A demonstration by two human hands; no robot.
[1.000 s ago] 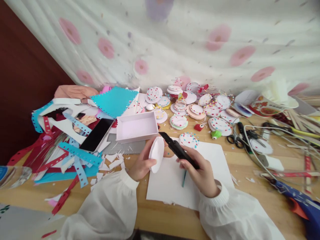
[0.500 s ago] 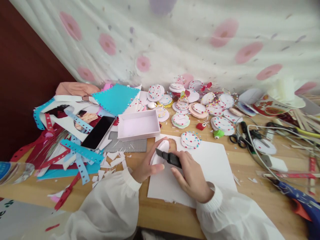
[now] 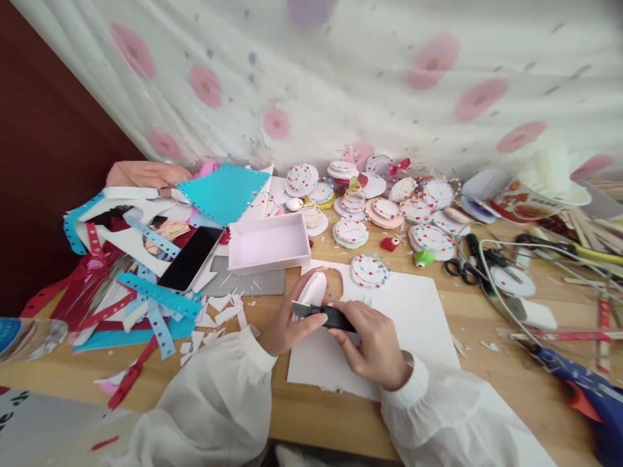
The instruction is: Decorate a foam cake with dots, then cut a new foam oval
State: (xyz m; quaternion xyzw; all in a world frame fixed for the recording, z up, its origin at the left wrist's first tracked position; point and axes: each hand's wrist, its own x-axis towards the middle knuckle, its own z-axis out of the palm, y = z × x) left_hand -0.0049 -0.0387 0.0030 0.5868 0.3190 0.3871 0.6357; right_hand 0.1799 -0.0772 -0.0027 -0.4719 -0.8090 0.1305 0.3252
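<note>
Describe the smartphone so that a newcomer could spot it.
On the wooden table, find the open pale-pink box. Just left of it, a smartphone slants beside punched blue and red strips. Its glossy black screen sets it apart.

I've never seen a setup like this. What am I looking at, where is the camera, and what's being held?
There is no robot here: these are a person's own two bare hands, seen by a camera worn on the head, looking forward and down. The left hand holds a white disc; the right hand holds a black cutter, its blade across the disc. On the wooden table lie a white sheet, a shallow open box, a phone, paper strips, dotted discs and scissors.
</note>
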